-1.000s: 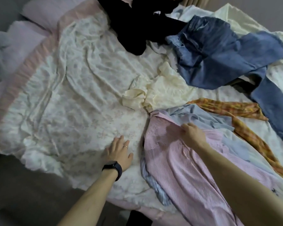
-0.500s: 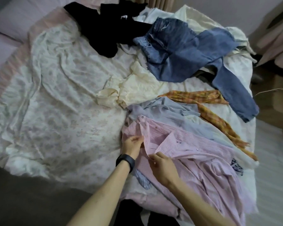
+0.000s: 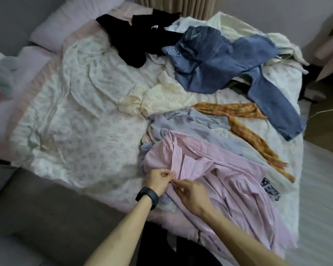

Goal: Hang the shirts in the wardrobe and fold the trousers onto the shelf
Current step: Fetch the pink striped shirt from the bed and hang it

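The left hand and right hand both pinch the pink striped shirt at its front edge, fingers grasping cloth. Shirt-hanging seems the step in hand; next it needs lifting clear of the bed.

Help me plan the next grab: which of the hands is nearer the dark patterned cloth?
Right. The right hand pinches the pink shirt left of the dark patterned cloth; the left hand grips it further left.

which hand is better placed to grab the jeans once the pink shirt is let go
Right, probably. The jeans lie at the far right of the bed, on the right hand's side. The left hand would have to cross over it. Both pinch the pink shirt.
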